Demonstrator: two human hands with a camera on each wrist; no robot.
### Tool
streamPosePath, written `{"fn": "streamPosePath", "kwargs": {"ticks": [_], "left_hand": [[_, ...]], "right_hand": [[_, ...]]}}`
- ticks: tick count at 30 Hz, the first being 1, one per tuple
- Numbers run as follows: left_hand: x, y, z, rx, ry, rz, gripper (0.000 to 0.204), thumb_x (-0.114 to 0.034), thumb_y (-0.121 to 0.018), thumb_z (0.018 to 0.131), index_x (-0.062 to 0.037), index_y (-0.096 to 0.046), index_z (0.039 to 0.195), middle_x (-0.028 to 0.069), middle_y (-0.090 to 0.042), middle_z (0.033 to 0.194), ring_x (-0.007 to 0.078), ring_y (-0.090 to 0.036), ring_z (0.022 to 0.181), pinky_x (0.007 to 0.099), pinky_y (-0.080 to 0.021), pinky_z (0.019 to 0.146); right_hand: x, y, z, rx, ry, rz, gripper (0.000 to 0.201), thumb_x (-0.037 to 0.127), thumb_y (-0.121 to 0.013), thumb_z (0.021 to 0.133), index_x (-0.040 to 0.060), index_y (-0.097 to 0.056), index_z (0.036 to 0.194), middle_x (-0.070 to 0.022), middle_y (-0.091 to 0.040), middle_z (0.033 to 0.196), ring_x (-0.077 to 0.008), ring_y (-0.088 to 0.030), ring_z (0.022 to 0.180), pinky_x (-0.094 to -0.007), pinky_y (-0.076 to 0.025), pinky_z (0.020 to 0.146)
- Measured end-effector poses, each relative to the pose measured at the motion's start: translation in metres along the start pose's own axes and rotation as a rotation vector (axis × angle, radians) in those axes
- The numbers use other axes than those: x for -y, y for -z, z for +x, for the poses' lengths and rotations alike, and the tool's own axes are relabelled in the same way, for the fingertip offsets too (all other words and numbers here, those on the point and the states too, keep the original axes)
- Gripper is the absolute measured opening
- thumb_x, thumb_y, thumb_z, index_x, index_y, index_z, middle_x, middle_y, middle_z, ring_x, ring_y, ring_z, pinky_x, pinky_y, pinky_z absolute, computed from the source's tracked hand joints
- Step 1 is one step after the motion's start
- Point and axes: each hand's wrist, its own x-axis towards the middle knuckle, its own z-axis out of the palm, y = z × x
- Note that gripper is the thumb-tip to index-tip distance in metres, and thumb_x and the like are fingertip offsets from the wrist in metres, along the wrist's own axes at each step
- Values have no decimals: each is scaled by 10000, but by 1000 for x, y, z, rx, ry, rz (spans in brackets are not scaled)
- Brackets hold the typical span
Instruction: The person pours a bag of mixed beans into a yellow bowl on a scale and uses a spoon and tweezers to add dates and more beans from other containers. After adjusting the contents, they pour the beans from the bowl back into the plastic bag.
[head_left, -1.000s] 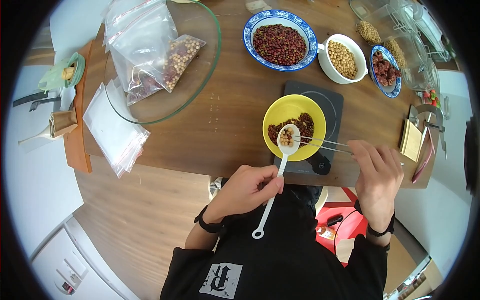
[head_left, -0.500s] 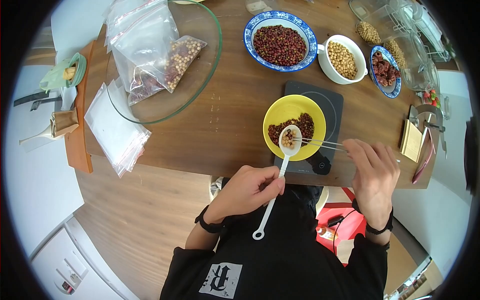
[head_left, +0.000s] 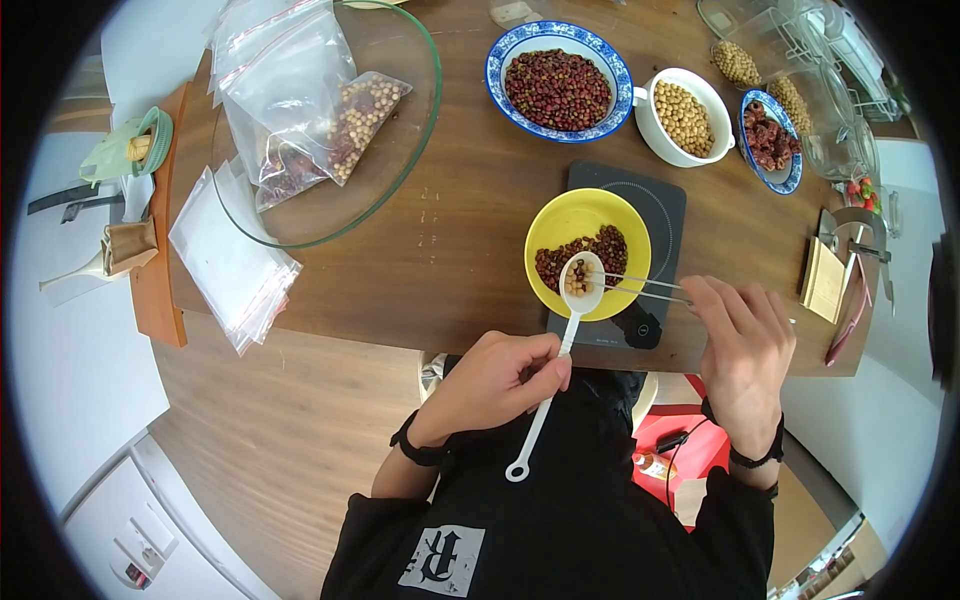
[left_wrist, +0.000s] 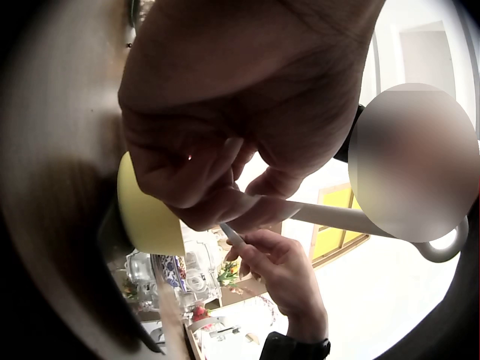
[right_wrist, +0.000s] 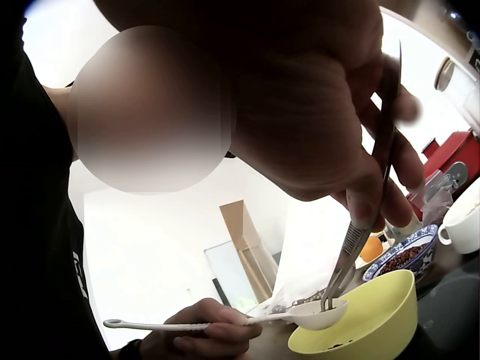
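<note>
My left hand point(head_left: 488, 388) grips the long handle of a white spoon point(head_left: 538, 425), thumb pressed along it. The spoon's head holds pale round beans and a few dark red ones, over the near side of a yellow bowl point(head_left: 583, 208). Dark red beans point(head_left: 612, 250) lie in that bowl. Between its fingers and thumb my right hand point(head_left: 745, 365) pinches metal tweezers point(head_left: 655, 288), whose tips reach down into the spoon's head. The right wrist view shows the tweezers point(right_wrist: 349, 259) from the side, tips inside the spoon point(right_wrist: 319, 315) above the bowl's rim.
The yellow bowl stands on a black electric plate point(head_left: 660, 225). Behind it are a blue-and-white bowl of red beans point(head_left: 558, 90), a white cup of pale beans point(head_left: 684, 118) and a dish of dried fruit point(head_left: 770, 140). At left, a glass dish point(head_left: 410, 180) holds filled bags; empty zip bags point(head_left: 235, 260) lie nearby.
My right hand has shifted slightly left, and the tweezer tips have moved a little within the spoon's head. The left hand and spoon have barely moved.
</note>
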Motion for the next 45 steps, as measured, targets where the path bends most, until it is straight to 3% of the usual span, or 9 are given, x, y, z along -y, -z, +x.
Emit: {"fn": "streamPosePath", "kwargs": {"ticks": [10, 12, 15, 27, 45], "left_hand": [[2, 0, 0, -35, 2, -2, 278, -220, -570, 1011, -16, -624, 830, 42, -559, 572, 114, -512, 492, 271, -399, 509], [4, 0, 0, -38, 4, 5, 279, -221, -570, 1012, -16, -623, 831, 41, -557, 567, 112, -509, 488, 270, -397, 506], [5, 0, -1, -39, 5, 2, 281, -224, -569, 1013, -17, -621, 831, 41, -556, 563, 110, -505, 484, 270, -395, 503], [0, 0, -2, -18, 15, 15, 272, -218, -573, 1005, -19, -627, 829, 45, -579, 593, 121, -537, 508, 272, -415, 516], [0, 0, -1, -27, 16, 10, 267, -216, -577, 1003, -15, -629, 836, 51, -585, 611, 123, -531, 525, 277, -416, 529]], "right_hand": [[-6, 6, -1, -60, -4, -6, 411, -69, -620, 646, 42, -674, 1037, -59, -706, 953, -239, -610, 763, -363, -483, 695], [-9, 6, -2, -105, -108, 9, 424, -91, -603, 645, 51, -681, 1037, -43, -707, 945, -233, -610, 759, -363, -482, 694], [-9, 2, 0, -110, -128, -33, 419, -100, -600, 655, 59, -686, 1033, -31, -708, 938, -228, -609, 755, -356, -478, 688], [4, 2, -1, 16, 26, -14, 431, -8, -657, 639, 30, -673, 1068, -74, -700, 985, -243, -603, 769, -360, -476, 690], [7, 3, 0, 8, -3, -26, 397, -4, -697, 668, 39, -667, 1061, -52, -692, 965, -231, -597, 759, -349, -472, 675]]}}
